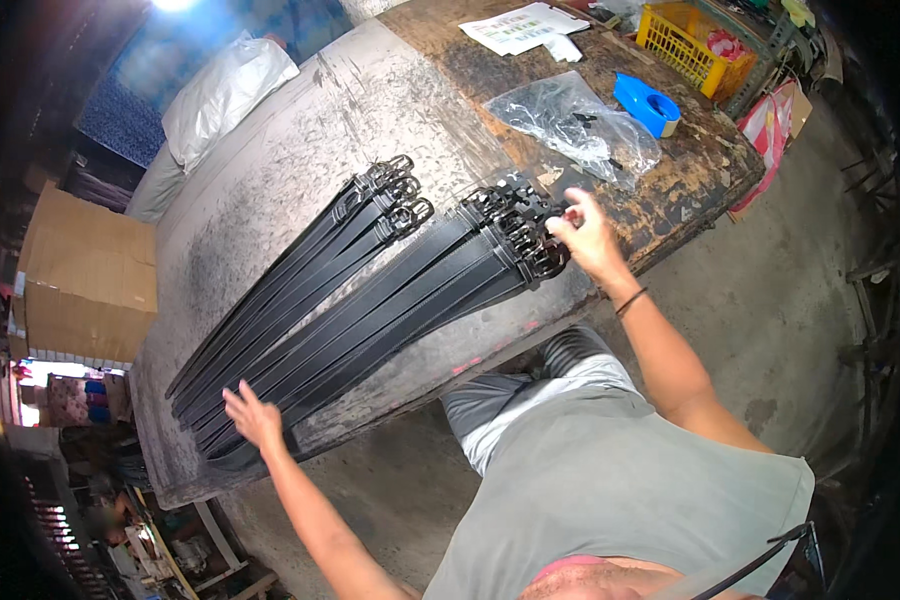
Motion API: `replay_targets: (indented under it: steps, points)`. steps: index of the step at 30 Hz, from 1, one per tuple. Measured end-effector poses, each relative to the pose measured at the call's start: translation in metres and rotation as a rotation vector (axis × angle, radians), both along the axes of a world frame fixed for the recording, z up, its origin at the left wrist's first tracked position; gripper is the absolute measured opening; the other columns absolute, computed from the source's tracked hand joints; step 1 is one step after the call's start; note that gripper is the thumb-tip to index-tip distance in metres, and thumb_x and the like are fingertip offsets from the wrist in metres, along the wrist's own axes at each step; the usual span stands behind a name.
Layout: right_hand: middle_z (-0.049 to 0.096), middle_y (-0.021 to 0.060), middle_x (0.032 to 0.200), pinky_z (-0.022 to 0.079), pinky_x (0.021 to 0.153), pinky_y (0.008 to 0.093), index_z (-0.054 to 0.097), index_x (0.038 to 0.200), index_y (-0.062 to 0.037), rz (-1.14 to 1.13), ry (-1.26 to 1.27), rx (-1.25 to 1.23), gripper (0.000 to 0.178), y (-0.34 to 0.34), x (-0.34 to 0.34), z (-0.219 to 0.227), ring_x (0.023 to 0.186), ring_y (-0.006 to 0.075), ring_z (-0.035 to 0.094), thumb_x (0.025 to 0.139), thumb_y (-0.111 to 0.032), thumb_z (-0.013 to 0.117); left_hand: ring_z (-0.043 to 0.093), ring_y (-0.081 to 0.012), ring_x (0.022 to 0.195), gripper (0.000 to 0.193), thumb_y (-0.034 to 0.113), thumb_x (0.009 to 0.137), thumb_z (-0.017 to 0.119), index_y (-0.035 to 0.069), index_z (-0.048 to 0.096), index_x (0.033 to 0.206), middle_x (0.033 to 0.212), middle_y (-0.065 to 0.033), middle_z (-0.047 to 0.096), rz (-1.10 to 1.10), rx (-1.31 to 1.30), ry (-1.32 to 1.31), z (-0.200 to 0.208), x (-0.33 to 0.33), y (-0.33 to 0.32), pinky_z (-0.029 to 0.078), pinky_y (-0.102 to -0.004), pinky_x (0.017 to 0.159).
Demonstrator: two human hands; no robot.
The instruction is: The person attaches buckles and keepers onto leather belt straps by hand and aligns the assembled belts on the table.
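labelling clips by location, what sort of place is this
Probably a workshop: black belt-like straps lie in two groups on a worn worktable, which also holds a blue tape dispenser.

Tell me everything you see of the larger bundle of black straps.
The larger bundle of black straps lies stretched out on the worn table, its leather-like bands overlapping. Dark, glossy buckle-like fittings cluster at its right end, by the right hand; the left hand is over or beside its other end. I cannot tell whether either hand touches it.
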State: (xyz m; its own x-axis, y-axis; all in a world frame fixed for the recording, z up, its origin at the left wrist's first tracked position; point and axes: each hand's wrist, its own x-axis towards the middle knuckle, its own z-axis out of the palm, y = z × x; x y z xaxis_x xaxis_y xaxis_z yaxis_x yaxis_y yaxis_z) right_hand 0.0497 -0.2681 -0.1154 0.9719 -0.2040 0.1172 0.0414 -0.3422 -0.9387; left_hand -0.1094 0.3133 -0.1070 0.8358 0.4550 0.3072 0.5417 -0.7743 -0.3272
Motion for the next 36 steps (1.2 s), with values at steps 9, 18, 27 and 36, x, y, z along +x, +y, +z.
replay_targets:
  steps: [9,18,27,36]
  points:
    - [0.067,0.0133,0.088,0.049,0.071,0.0320,0.064,0.098,-0.0020,-0.208,-0.184,-0.214,0.020,-0.108,0.054,0.012,0.081,0.0218,0.064,0.084,-0.014,0.057,0.053,-0.0349,0.109,0.033,0.019,0.086,0.060,0.001,0.059,0.113,0.116,-0.0209,0.056,-0.764,-0.741,-0.148,0.005,0.167,-0.185,0.042,-0.0402,0.094]
    - [0.061,0.0187,0.097,0.048,0.076,0.0478,0.059,0.092,-0.0052,0.028,0.092,-0.944,0.016,-0.120,0.109,-0.012,0.091,0.0379,0.060,0.081,-0.017,0.061,0.056,-0.0336,0.093,0.046,0.032,0.075,0.072,0.005,0.059,0.110,0.098,-0.0143,0.059,-0.763,-0.525,-0.138,-0.013,0.215,-0.231,0.045,-0.0426,0.079]
    - [0.061,0.0218,0.088,0.046,0.070,0.0466,0.057,0.092,-0.0053,-0.118,-0.095,-0.581,0.017,-0.136,0.084,0.018,0.083,0.0413,0.058,0.085,-0.021,0.057,0.061,-0.0303,0.076,0.030,0.019,0.070,0.074,0.004,0.056,0.090,0.085,-0.0134,0.059,-0.833,-0.487,-0.351,0.071,0.185,-0.222,0.049,-0.0391,0.066]
    - [0.061,0.0009,0.078,0.047,0.052,0.0231,0.061,0.092,-0.0055,-0.256,-0.366,0.167,0.009,-0.078,0.000,0.057,0.058,0.0055,0.053,0.089,-0.014,0.060,0.051,-0.0122,0.061,0.007,0.011,0.091,0.052,0.004,0.054,0.091,0.068,-0.0038,0.054,-0.765,-1.102,-0.541,0.097,0.088,-0.264,0.043,-0.0277,0.056]
